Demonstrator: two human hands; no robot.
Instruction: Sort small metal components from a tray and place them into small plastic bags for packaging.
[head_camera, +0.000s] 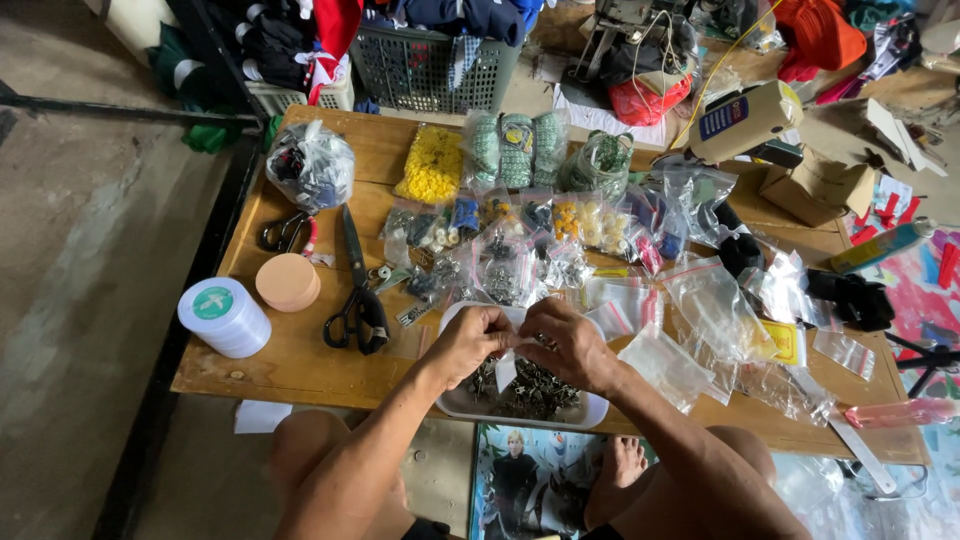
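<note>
My left hand and my right hand meet over a white tray at the near edge of a low wooden table. Both pinch a small white strip between their fingertips; it hangs down between them. The tray holds a heap of small dark metal pieces. My forearms come up from the bottom of the view, and my knees and a bare foot show below the table edge.
Black scissors, smaller red-handled scissors, a white tape roll and a round tan disc lie left. Many clear bags of beads and trinkets crowd the middle and right. A glue gun, cardboard box and laundry basket stand behind.
</note>
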